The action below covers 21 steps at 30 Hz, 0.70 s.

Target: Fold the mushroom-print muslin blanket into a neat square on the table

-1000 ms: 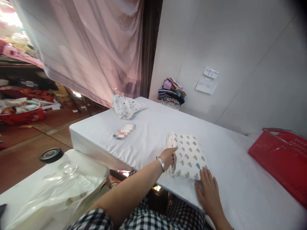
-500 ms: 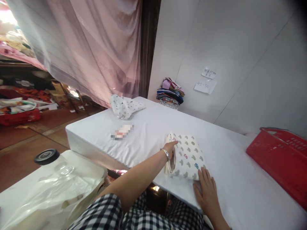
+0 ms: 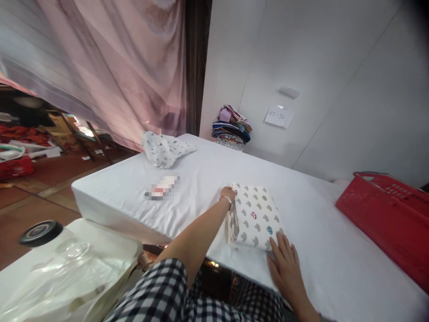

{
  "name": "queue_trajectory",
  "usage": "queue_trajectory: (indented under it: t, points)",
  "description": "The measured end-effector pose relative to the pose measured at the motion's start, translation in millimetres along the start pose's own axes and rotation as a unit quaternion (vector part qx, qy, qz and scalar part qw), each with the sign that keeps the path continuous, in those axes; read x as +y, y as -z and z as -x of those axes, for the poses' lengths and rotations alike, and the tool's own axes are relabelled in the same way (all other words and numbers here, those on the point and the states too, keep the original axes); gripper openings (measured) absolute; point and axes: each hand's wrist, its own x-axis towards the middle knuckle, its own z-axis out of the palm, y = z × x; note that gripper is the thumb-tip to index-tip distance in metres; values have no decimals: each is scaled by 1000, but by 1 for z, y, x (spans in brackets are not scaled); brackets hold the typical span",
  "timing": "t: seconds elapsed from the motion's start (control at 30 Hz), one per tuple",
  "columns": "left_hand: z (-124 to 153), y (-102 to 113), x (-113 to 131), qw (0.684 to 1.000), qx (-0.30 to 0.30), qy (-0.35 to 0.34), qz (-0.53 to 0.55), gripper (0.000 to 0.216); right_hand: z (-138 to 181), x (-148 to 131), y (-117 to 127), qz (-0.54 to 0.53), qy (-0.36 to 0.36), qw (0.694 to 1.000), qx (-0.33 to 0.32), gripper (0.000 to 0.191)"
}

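Observation:
A folded white cloth [image 3: 256, 214] printed with grey mushrooms, plus a few coloured ones, lies on the white-covered table in front of me. Its layered fold runs along the left side. At the far left corner my left hand [image 3: 228, 193], with a bracelet at the wrist, has its fingers closed on the cloth's edge; the fingertips are partly hidden. My right hand [image 3: 284, 261] rests flat at the near right corner, fingers stretched out and touching the cloth.
A crumpled patterned cloth [image 3: 159, 150] and a blurred-out flat object [image 3: 163, 187] lie on the table's left part. Folded fabrics [image 3: 231, 127] are stacked by the wall. A red basket [image 3: 385, 223] stands right. A bottle with a black lid [image 3: 40, 233] and clear plastic are at lower left.
My left hand has shifted from the cloth's top left part to its far left corner edge. My right hand stays at the near right corner. The view has turned slightly.

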Motion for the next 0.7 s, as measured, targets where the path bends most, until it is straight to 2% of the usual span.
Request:
queue_trajectory:
  t: [0.13, 0.23, 0.37, 0.43, 0.5, 0.6, 0.63, 0.7]
  points:
    - [-6, 2, -4, 999, -4, -14, -48, 29, 1, 2, 2, -18, -15, 1000, -18, 52]
    - [-6, 1, -7, 996, -2, -37, -81, 30, -9, 5, 17, -40, -21, 998, -36, 46]
    - [5, -6, 1, 990, -5, -77, -117, 48, -48, 4, 41, -62, -30, 998, -12, 44]
    - [17, -11, 10, 985, -8, -105, -134, 59, -73, -3, 45, -68, -30, 997, -16, 45]
    - [30, -17, 17, 970, -8, -170, -174, 60, -92, -14, 40, -74, -24, 996, -53, 48]
    - [47, -22, 12, 916, -60, -301, -260, 52, -104, -34, 21, -88, 28, 987, -135, 53]
    - [51, -22, 6, 898, -89, -327, -280, 50, -104, -40, 14, -88, 47, 984, -150, 54]
    - [54, -18, -11, 884, -139, -338, -292, 49, -99, -48, 4, -84, 71, 981, -158, 55]
